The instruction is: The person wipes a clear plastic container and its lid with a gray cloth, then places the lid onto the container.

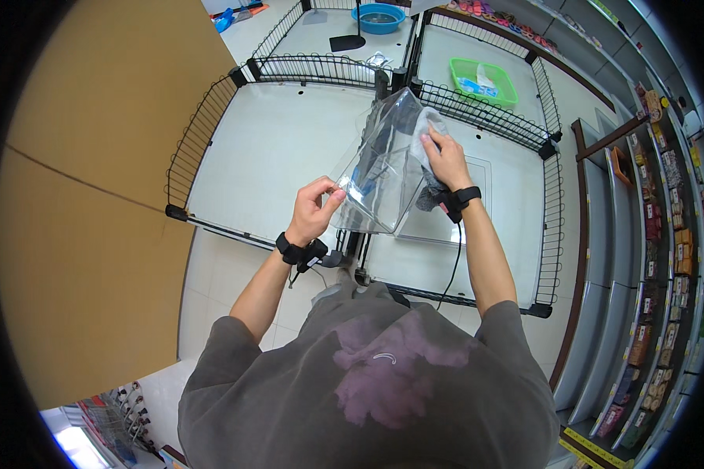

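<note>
My left hand pinches the near left edge of a clear plastic box, held tilted above the shelves. A grey-white cloth is in my right hand, pressed on the box's far right side; a darker part of the cloth hangs below the palm. Under the box and to its right, a clear plastic panel or tray lies on the right white shelf. The box's inside shows through its walls. Both wrists wear black bands with small devices, and a cable hangs from the right one.
Black wire rails edge the white shelves. Behind stand a green plastic basket with a packet in it and a blue basin beside a black dustpan. Stocked store shelving runs along the right; a large brown board fills the left.
</note>
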`<move>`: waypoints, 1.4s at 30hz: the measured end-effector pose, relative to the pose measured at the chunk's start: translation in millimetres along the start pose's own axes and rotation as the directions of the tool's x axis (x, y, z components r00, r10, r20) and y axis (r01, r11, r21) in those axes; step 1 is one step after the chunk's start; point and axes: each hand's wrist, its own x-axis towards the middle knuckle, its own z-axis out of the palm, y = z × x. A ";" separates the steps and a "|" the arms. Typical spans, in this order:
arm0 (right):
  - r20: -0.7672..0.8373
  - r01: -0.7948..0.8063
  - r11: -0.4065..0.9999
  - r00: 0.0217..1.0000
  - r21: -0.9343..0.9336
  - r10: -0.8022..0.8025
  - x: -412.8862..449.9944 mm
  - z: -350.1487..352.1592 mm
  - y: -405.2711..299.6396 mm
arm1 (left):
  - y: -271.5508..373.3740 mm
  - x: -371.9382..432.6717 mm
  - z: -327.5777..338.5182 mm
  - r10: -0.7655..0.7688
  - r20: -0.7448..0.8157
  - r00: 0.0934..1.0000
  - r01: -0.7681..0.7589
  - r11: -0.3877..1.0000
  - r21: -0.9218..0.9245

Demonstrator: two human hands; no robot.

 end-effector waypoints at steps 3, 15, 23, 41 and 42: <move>0.120 0.187 0.982 0.975 0.017 -0.188 -32.5 3.2 -63.6 | -7.0 -0.3 2.8 0.004 -0.129 0.992 -0.015 0.996 -0.084; 0.071 0.167 0.984 0.984 -0.057 -0.163 7.1 5.2 -41.8 | -3.2 1.1 -1.5 -0.024 -0.035 0.999 0.020 0.994 -0.105; 0.219 0.202 0.969 0.961 -0.141 -0.168 -3.9 -6.0 -70.6 | -3.8 7.8 -0.2 0.023 -0.064 0.998 -0.021 0.999 0.033; 0.004 0.163 0.981 0.987 -0.104 -0.163 -9.2 9.9 -26.9 | 3.2 52.8 -26.0 -0.061 -0.149 0.987 0.069 0.996 0.052; 0.026 0.170 0.983 0.985 -0.063 -0.169 -24.8 7.6 -50.2 | 3.2 55.5 -26.9 -0.096 -0.167 0.981 0.097 0.995 0.001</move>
